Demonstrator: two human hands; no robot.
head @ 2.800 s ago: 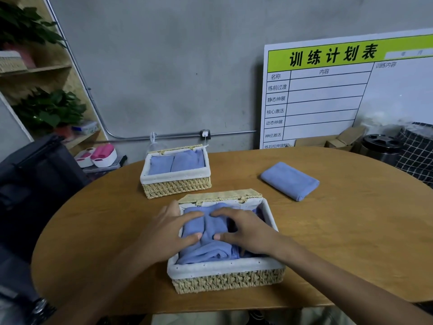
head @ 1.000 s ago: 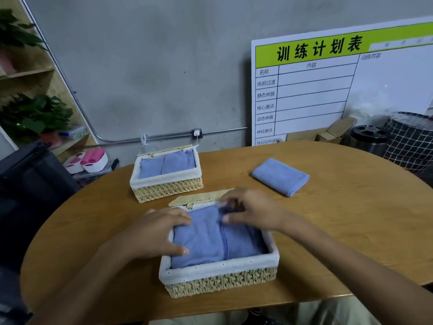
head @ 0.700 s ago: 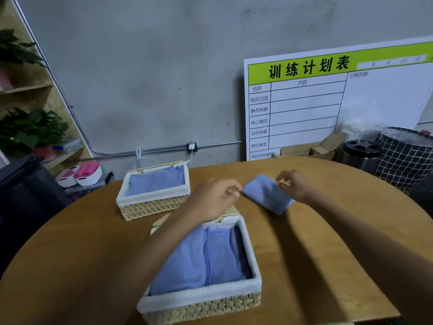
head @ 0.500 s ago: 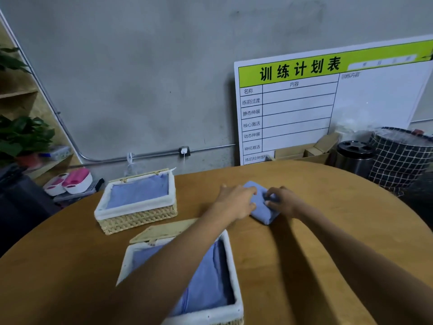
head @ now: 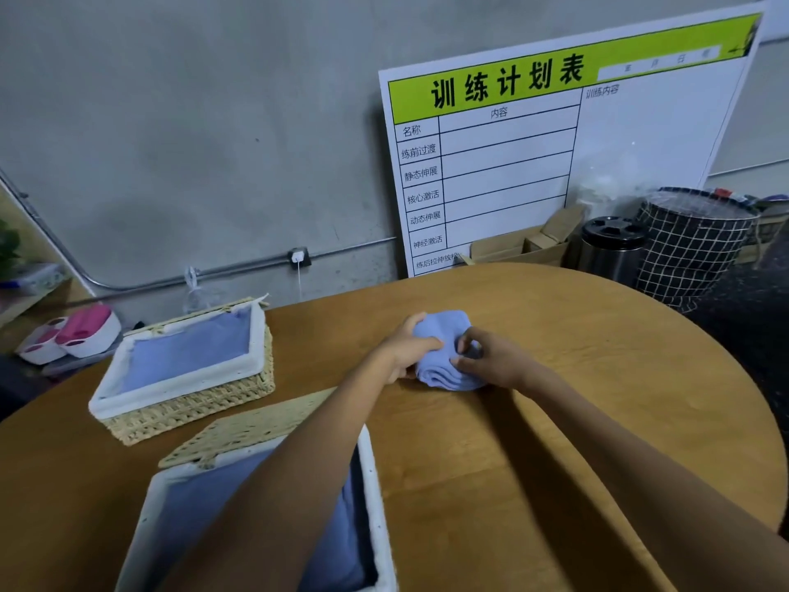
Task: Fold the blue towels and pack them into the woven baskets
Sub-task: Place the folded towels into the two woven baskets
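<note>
- Since the earlier frames both hands have left the near basket [head: 375,497] at lower centre and reached the folded blue towel [head: 444,335] mid-frame on the counter [head: 597,378].
- Left hand [head: 407,350]: grip grasping the towel's left edge, fingers curled over it.
- Right hand [head: 491,358]: grip pinching the towel's near right side.
- Near basket holds blue towels, lid open behind it.
- Far basket [head: 188,403], left of frame, holds blue towels [head: 188,352].

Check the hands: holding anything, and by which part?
Both grip the folded towel on the table: left hand curled round its left edge, right hand pinching its right side.
</note>
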